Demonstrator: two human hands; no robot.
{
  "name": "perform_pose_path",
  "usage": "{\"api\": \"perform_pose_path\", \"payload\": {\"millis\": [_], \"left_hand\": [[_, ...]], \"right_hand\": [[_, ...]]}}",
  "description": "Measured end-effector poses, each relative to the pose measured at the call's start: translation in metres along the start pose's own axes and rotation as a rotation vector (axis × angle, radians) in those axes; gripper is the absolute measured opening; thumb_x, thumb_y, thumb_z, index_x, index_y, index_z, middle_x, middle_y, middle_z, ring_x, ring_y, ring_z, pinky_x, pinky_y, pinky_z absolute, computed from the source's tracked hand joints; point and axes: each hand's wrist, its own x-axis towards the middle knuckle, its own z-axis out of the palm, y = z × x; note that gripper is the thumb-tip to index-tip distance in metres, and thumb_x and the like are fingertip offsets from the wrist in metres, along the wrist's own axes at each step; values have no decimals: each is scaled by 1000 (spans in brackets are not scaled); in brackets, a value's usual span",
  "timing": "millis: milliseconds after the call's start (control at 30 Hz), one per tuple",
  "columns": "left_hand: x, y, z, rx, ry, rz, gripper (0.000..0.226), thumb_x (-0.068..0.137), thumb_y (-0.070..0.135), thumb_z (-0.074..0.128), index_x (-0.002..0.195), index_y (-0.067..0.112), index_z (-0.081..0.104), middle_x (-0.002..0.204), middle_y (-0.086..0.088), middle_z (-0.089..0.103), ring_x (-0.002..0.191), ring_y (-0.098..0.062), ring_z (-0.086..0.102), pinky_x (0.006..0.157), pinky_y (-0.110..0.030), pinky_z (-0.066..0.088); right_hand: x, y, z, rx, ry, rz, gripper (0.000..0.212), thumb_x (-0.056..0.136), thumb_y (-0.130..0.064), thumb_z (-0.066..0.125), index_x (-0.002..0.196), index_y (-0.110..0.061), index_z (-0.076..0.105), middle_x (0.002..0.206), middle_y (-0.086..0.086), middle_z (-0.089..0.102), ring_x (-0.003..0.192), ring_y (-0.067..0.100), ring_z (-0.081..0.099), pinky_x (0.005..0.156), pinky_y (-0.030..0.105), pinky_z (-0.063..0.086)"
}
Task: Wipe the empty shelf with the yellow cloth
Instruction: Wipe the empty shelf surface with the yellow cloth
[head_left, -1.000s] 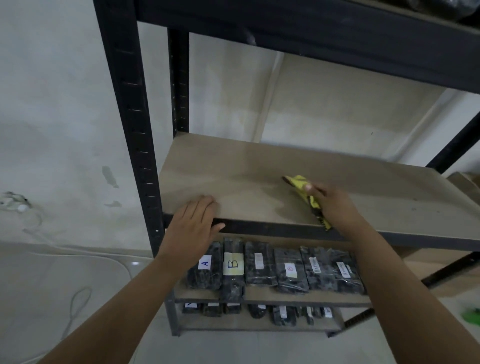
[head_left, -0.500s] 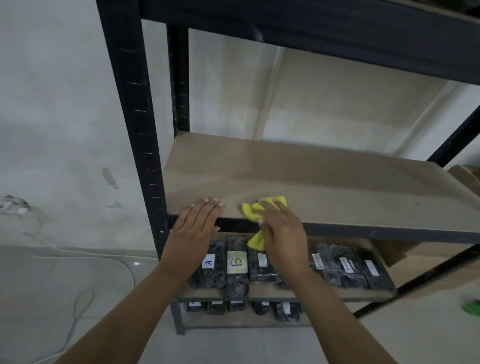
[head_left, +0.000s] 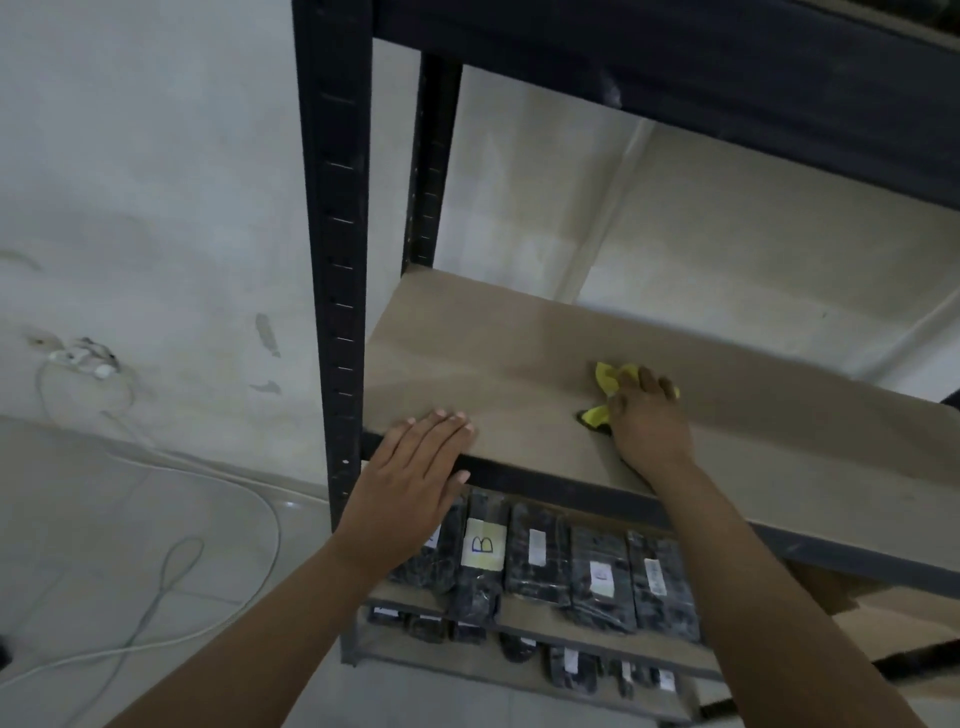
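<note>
The empty shelf (head_left: 498, 343) is a bare tan board in a black metal rack, seen in the head view. A crumpled yellow cloth (head_left: 609, 382) lies on it near the middle. My right hand (head_left: 647, 421) covers most of the cloth and presses it onto the board, fingers bent over it. Only the cloth's left and far edges show past my fingers. My left hand (head_left: 410, 483) lies flat on the shelf's front left edge, fingers straight and together, holding nothing.
A black upright post (head_left: 335, 249) stands just left of my left hand. Below, a lower shelf holds several dark wrapped packs (head_left: 566, 561) with white labels, one marked B. White cables (head_left: 171, 561) trail over the tiled floor at left. An upper rack beam (head_left: 675, 67) hangs overhead.
My right hand slid the cloth from the front edge beside my left hand, back and rightward toward the shelf's middle. The left hand stayed on the front edge. The camera view shifted left.
</note>
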Motion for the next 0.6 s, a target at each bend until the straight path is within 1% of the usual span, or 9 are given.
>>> {"api": "perform_pose_path", "payload": {"millis": [67, 167, 233, 333, 400, 500, 600], "left_hand": [[0, 0, 0, 26, 9, 4, 45, 98, 36, 29, 134, 12, 44, 135, -7, 55, 127, -24, 49, 111, -37, 22], [1, 2, 1, 39, 40, -1, 44, 97, 34, 31, 132, 12, 47, 134, -7, 56, 125, -25, 51, 111, -38, 23], [1, 5, 1, 51, 49, -14, 44, 97, 34, 32, 132, 12, 46, 135, -7, 55, 126, -25, 49, 112, -38, 21], [1, 7, 2, 96, 37, -41, 43, 96, 32, 33, 132, 13, 45, 135, -6, 54, 127, -25, 47, 113, -39, 19], [1, 8, 3, 103, 21, -56, 43, 97, 32, 31, 132, 13, 45, 136, -6, 53, 129, -25, 46, 114, -39, 18], [2, 12, 2, 111, 22, -94, 42, 97, 32, 31, 132, 14, 45, 137, -7, 52, 129, -25, 44, 115, -39, 17], [1, 14, 3, 112, 18, -116, 42, 95, 31, 35, 133, 14, 45, 137, -7, 52, 130, -25, 43, 115, -39, 17]], "right_hand": [[29, -1, 2, -7, -31, -28, 44, 98, -24, 31, 139, -7, 33, 150, 15, 27, 138, 36, 23, 109, 48, 31], [71, -9, 0, 34, -78, -56, 45, 98, -28, 32, 140, -12, 33, 151, 12, 26, 140, 34, 21, 110, 46, 28], [96, -18, 1, 28, -89, -116, 46, 98, -29, 33, 141, -14, 32, 152, 11, 24, 140, 34, 20, 109, 45, 28], [128, -34, 5, -16, -125, -208, 47, 98, -30, 33, 144, -19, 30, 156, 8, 18, 143, 31, 14, 113, 45, 24], [142, -46, 8, -10, -138, -221, 47, 98, -31, 32, 145, -20, 29, 157, 6, 16, 144, 30, 13, 114, 44, 22], [155, -58, 9, 35, -129, -291, 46, 98, -27, 34, 143, -21, 33, 157, 4, 20, 143, 28, 18, 114, 41, 22], [146, -56, 7, 143, -155, -475, 45, 97, -15, 40, 142, -17, 38, 156, 5, 25, 142, 24, 23, 117, 33, 18]]}}
